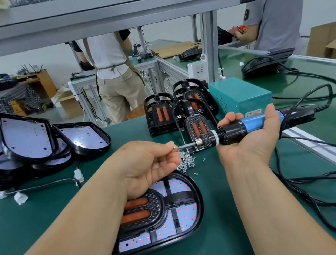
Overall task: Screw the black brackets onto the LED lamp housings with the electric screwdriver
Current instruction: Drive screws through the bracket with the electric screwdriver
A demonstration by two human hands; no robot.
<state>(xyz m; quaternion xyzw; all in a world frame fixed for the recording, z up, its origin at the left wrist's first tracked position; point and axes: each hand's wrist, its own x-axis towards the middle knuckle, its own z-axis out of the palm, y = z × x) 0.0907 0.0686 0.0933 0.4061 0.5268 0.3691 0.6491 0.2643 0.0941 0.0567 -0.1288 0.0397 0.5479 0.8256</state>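
An LED lamp housing (184,214) lies on the green mat under my left forearm, with a black bracket (151,206) set on its white LED board. My left hand (147,167) pinches a small screw (174,147) against the tip of the screwdriver bit. My right hand (251,135) grips the blue and black electric screwdriver (241,129), held level and pointing left. A pile of loose screws (187,161) lies just beyond the housing.
Several more brackets (181,107) stand behind the screws, next to a teal power box (242,96). A stack of lamp housings (30,142) sits at the left. The screwdriver cable (321,185) loops over the mat at the right. Two people work at benches behind.
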